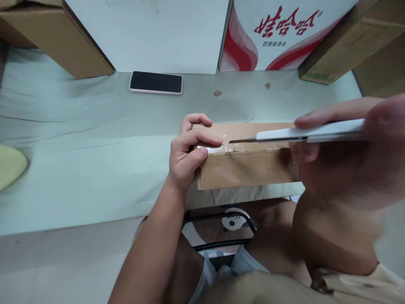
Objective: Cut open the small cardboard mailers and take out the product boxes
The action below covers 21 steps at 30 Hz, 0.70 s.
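A brown cardboard box [249, 169] lies at the near edge of the covered table, with clear tape along its upper edge. My left hand [190, 152] grips the box's left end, fingers over the top and thumb on the front edge. My right hand [341, 156], blurred, is closed around a white utility knife [281, 134]. Its thin blade is extended and points left, over the taped top close to my left fingertips. I cannot tell whether the blade touches the cardboard. The right end of the box is hidden behind my right hand.
A dark-screened phone [156, 82] lies behind the box. White cartons [167, 38] and brown boxes [60, 38] line the back. Small cardboard scraps [217, 93] lie on the tablecloth [88, 169]. A yellow-green object [11, 166] sits at the left edge.
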{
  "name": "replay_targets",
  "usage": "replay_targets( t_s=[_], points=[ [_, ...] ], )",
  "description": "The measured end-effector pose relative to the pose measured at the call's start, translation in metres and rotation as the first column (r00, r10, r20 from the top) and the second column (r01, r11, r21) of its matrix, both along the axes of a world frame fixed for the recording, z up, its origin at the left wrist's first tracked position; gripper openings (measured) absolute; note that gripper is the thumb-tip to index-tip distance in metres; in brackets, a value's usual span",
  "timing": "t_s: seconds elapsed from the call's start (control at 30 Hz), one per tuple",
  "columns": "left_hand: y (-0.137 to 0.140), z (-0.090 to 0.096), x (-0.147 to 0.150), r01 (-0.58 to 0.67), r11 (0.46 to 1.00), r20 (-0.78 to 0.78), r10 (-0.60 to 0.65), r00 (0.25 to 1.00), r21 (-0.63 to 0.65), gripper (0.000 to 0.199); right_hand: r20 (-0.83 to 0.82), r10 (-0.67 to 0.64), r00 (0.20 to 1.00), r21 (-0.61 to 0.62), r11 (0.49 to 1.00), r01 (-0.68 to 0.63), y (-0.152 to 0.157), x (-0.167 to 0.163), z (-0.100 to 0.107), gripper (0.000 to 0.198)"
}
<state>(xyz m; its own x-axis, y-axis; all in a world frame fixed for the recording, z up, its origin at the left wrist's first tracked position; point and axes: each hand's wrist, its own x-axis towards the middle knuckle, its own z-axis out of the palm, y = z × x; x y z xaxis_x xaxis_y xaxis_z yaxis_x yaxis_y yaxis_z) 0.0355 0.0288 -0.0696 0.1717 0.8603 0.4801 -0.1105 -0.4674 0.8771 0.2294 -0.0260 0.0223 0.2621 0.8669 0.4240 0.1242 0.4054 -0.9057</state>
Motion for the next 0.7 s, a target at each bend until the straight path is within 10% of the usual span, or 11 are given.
replay_targets(
  t_s=[0.7],
  points=[
    [-0.002,-0.002,-0.002,0.011,1.000,-0.038,-0.010,0.999,0.012,0.033,0.070,0.088,0.994,0.022,0.996,-0.090,-0.003,0.015,-0.006,0.026]
  ],
)
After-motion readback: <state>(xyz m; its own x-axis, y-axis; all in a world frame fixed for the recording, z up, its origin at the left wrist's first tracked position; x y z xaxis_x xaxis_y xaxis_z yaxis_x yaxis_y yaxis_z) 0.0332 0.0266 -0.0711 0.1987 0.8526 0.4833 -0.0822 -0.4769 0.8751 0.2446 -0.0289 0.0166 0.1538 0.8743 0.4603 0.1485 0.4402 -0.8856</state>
